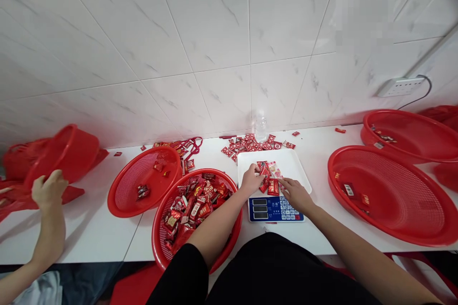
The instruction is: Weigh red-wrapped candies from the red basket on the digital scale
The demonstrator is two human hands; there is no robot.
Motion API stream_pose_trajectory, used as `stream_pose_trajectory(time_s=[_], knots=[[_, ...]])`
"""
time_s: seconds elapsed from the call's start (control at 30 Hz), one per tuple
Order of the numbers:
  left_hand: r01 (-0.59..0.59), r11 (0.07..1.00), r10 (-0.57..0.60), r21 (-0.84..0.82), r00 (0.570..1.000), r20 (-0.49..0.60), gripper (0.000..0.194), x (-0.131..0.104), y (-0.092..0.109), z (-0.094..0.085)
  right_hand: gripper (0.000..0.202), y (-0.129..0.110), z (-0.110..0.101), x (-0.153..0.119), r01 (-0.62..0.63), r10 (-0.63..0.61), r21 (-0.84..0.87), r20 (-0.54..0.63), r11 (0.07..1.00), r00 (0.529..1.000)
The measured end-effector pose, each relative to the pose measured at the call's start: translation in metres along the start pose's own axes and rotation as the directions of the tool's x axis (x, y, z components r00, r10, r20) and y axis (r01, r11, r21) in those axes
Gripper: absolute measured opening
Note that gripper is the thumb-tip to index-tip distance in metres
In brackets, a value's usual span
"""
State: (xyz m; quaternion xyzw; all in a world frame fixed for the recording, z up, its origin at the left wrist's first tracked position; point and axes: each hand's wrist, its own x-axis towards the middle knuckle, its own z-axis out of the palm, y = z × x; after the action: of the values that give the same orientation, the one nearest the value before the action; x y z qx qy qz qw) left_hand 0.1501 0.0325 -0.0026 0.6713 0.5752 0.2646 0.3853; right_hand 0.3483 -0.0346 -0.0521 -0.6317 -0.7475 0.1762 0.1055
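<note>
A white scale tray [300,171] with a blue keypad panel [276,209] lies in front of me. Several red candy packets [273,187] and a pink packet [275,170] rest on it. My left hand [252,179] is over the tray's left part, its fingers closed on a red packet. My right hand [295,192] is at the right of the packets, fingers extended and touching their edge. Left of the scale, under my left forearm, stands a red basket [157,228] full of wrapped candies [196,205].
Small red packets [250,145] and a clear bottle [261,126] are by the wall. A red basket [123,195] stands left, two more [397,195] [411,128] right. At far left, another person's hand [49,190] holds a red basket [77,152]. A power strip [400,86] is on the wall.
</note>
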Motion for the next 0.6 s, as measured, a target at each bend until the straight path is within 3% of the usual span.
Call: stream_pose_trajectory(time_s=[0.13,0.27,0.37,0.43,0.6], knots=[[0.111,0.923,-0.142,-0.369,0.988,-0.057,0.021,-0.007,0.003,-0.029,0.046,0.000,0.000,-0.001,0.007,-0.007,-0.006,-0.016,1.000,1.000],[0.153,0.606,-0.230,-0.781,0.973,0.012,0.027,-0.019,0.000,-0.074,0.045,0.005,0.005,-0.003,0.017,-0.018,-0.017,-0.026,1.000,0.999],[0.109,0.460,-0.278,-0.881,0.960,-0.026,0.032,-0.033,-0.010,-0.103,0.045,0.010,0.010,-0.004,0.022,-0.022,-0.025,-0.033,0.999,0.999],[0.089,0.507,-0.323,-0.857,0.942,-0.093,0.035,-0.044,-0.019,-0.116,0.046,0.013,0.013,-0.005,0.023,-0.024,-0.027,-0.037,0.999,0.999],[0.145,0.871,-0.297,-0.469,0.917,-0.268,0.031,-0.067,-0.049,-0.130,0.046,0.012,0.012,-0.007,0.013,-0.013,-0.030,-0.023,0.999,1.000]])
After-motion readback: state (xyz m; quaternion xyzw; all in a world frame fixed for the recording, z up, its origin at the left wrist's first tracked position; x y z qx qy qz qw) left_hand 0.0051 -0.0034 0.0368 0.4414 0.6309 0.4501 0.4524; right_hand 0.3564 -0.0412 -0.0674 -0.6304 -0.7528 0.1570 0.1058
